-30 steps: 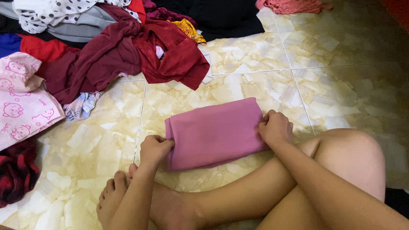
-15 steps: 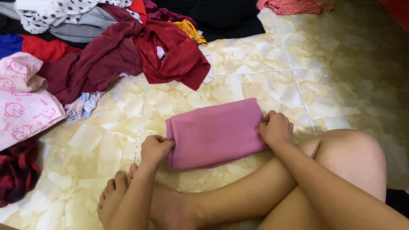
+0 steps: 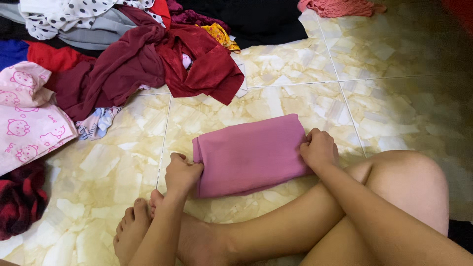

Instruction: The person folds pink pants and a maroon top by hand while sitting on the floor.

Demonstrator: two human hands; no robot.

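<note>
lying flat between both hands (image 3: 251, 162), pinched at each end: folded pink cloth (image 3: 251, 156)

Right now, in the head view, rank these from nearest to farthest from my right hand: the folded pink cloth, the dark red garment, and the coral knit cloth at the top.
1. Folded pink cloth: held by the right hand.
2. Dark red garment: up and left.
3. Coral knit cloth: top edge.
</note>
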